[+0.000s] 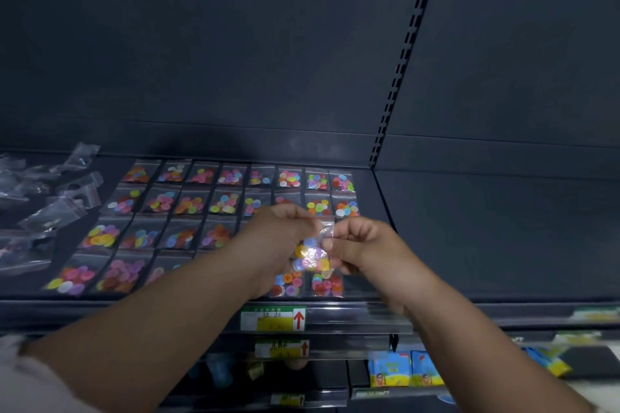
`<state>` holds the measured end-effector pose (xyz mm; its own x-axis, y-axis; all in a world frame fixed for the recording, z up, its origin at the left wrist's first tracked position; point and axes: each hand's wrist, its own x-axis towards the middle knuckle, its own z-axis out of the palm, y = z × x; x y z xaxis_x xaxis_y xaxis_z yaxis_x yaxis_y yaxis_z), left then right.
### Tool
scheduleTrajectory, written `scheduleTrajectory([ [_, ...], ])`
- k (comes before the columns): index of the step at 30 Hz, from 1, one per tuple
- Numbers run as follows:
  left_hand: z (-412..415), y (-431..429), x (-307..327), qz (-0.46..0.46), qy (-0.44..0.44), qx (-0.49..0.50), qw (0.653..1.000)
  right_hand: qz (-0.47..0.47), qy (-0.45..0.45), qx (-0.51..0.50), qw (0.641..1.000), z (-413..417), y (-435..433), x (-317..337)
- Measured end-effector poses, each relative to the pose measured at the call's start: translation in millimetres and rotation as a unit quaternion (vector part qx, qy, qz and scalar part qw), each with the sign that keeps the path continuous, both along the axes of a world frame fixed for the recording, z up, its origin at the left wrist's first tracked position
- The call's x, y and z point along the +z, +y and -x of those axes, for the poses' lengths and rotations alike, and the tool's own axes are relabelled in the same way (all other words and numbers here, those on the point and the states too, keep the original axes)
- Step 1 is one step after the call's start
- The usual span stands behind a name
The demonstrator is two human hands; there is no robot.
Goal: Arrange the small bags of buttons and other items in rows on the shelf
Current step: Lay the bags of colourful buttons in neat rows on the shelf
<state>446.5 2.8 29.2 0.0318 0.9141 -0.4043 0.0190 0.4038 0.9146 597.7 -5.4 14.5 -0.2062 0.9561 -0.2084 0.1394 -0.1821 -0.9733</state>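
1. The left hand [278,238] and right hand [362,248] are both pinching the button bag [313,258] with curled fingers, holding it over the front rows on the shelf [436,228].
2. A slipping grip on slick plastic is risking a drop, knocking the laid bags [224,203] askew.

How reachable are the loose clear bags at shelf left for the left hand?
Probably yes, once freed: the left hand pinches a button bag with the right hand; only flat rows lie between it and the clear bags.

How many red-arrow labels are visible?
2: upper label on the button shelf front, middle label on the edge below. A lowest label is too blurred to tell.
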Motion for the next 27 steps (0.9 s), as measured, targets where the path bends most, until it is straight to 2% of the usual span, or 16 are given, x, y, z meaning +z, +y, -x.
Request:
scheduleTrajectory([
  [6,-15,0,-3,-0.004,-0.008,-0.028,1.0,0.04,-0.011,-0.047,0.998,-27,0,-2],
  [10,-10,2,-17,-0.087,0.13,-0.07,0.985,0.052,-0.053,-0.083,0.994,-48,3,-9],
  [12,-6,0,-24,-0.145,0.217,-0.109,0.959,0.053,-0.088,-0.087,0.991,-55,5,-14],
  [14,-4,-3,-28,-0.203,0.306,-0.149,0.918,0.05,-0.121,-0.084,0.988,-57,5,-19],
  [17,-4,-7,-33,-0.263,0.386,-0.194,0.863,0.038,-0.161,-0.085,0.983,-54,6,-26],
  [20,-5,-10,-37,-0.312,0.432,-0.223,0.816,0.003,-0.26,-0.08,0.962,-53,8,-33],
  [23,-5,-10,-41,-0.331,0.456,-0.242,0.79,-0.034,-0.391,-0.051,0.918,-53,8,-34],
  [27,-4,-9,-45,-0.34,0.474,-0.259,0.77,-0.073,-0.443,-0.049,0.892,-54,4,-33],
])
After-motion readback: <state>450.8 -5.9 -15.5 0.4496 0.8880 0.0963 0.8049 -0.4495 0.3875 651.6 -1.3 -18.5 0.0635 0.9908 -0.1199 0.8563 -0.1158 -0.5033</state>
